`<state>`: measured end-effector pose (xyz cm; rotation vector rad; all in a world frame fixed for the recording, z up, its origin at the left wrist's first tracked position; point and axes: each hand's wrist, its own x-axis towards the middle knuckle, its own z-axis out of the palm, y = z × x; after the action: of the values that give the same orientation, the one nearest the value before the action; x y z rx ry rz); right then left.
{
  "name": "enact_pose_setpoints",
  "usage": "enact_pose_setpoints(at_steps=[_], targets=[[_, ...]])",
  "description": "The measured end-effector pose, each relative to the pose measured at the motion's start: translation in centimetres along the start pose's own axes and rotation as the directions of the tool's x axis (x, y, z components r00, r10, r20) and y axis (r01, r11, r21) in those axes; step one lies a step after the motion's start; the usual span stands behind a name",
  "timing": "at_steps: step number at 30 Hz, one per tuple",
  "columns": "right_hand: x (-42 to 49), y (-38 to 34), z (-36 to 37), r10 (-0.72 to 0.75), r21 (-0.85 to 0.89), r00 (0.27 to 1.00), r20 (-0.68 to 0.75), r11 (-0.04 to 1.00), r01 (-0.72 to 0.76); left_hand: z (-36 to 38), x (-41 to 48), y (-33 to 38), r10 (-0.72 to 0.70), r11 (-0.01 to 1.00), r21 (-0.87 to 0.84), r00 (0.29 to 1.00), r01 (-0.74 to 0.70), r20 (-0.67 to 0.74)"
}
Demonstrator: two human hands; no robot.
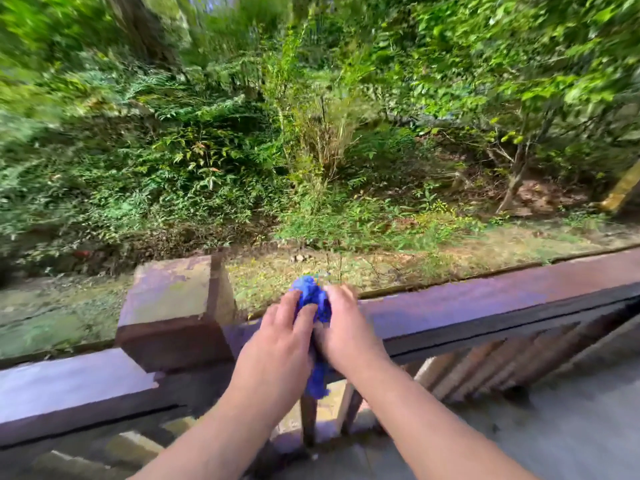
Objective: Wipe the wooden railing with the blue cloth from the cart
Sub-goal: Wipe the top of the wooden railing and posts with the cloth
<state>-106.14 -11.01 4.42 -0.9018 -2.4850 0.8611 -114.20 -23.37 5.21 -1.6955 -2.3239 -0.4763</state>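
The fingers of the left hand (277,344) and right hand (346,327) are closed around the bunched blue cloth (313,299), which is gripped between both hands. The cloth is held over the wooden railing (485,303), just right of the square post (173,306), with one end hanging below the rail.

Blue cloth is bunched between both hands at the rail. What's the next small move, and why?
Probably spread the blue cloth flat on the wooden railing and start wiping to the right. It is bunched between the left hand and right hand, just right of the post, with part of it dangling below, so little cloth meets the wood.
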Motion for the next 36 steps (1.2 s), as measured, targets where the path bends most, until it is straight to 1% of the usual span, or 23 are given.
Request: enact_pose_setpoints(at_steps=[1,2,3,4,5,7,9,11,13,17,21,25,30,33,36], targets=[[0.5,1.2,-0.3,-0.044,-0.2,0.997,0.068,0.978,0.057,1.0,0.3,0.2,-0.096,0.995,0.029,0.991,0.094,0.097],[0.7,2.2,-0.6,-0.06,-0.358,0.986,0.153,0.927,0.112,2.1,0.4,0.1,-0.18,0.983,0.062,0.959,0.17,0.219],[0.8,3.3,-0.8,-0.05,-0.455,0.976,0.214,0.879,0.145,3.3,0.5,-0.1,-0.204,0.979,0.088,0.922,0.185,0.33],[1.0,4.5,-1.2,-0.024,-0.498,0.964,0.264,0.853,0.158,4.6,0.7,-0.5,-0.183,0.982,0.108,0.897,0.153,0.403],[1.1,5.6,-1.6,-0.009,-0.51,0.955,0.295,0.844,0.166,5.6,1.0,-1.0,-0.159,0.987,0.106,0.883,0.125,0.442],[1.4,7.6,-2.8,0.029,-0.553,0.95,0.309,0.819,0.155,7.1,2.1,-1.8,-0.132,0.991,0.023,0.895,0.135,0.426],[1.5,9.1,-3.8,0.088,-0.586,0.949,0.302,0.803,0.112,7.9,3.1,-2.0,-0.102,0.987,-0.078,0.928,0.139,0.36],[1.6,10.0,-4.6,0.172,-0.599,0.928,0.329,0.798,0.065,8.6,4.2,-1.4,-0.087,0.986,-0.11,0.944,0.128,0.318],[2.1,10.9,-5.2,0.205,-0.62,0.917,0.342,0.782,0.056,9.5,5.7,0.0,-0.044,0.986,-0.139,0.955,0.088,0.293],[3.5,12.9,-7.0,0.224,-0.651,0.926,0.305,0.759,0.031,11.7,9.1,2.9,0.086,0.972,-0.235,0.962,-0.023,0.26],[4.6,15.6,-9.4,0.242,-0.659,0.924,0.294,0.752,0.012,12.5,11.2,5.1,0.099,0.971,-0.235,0.96,-0.036,0.263],[5.7,18.9,-11.6,0.28,-0.654,0.897,0.341,0.757,0.013,13.5,12.9,7.6,0.127,0.969,-0.237,0.954,-0.061,0.272],[6.9,24.3,-14.6,0.2,-0.612,0.883,0.424,0.782,0.117,15.3,15.8,12.3,0.081,0.98,-0.197,0.959,-0.028,0.271],[7.8,27.6,-17.4,0.155,-0.603,0.872,0.464,0.777,0.183,16.0,17.4,15.7,0.049,0.986,-0.168,0.96,-0.003,0.275],[8.3,31.3,-20.6,0.13,-0.596,0.857,0.498,0.769,0.23,16.9,19.2,19.3,-0.015,0.99,-0.135,0.967,0.051,0.256]])
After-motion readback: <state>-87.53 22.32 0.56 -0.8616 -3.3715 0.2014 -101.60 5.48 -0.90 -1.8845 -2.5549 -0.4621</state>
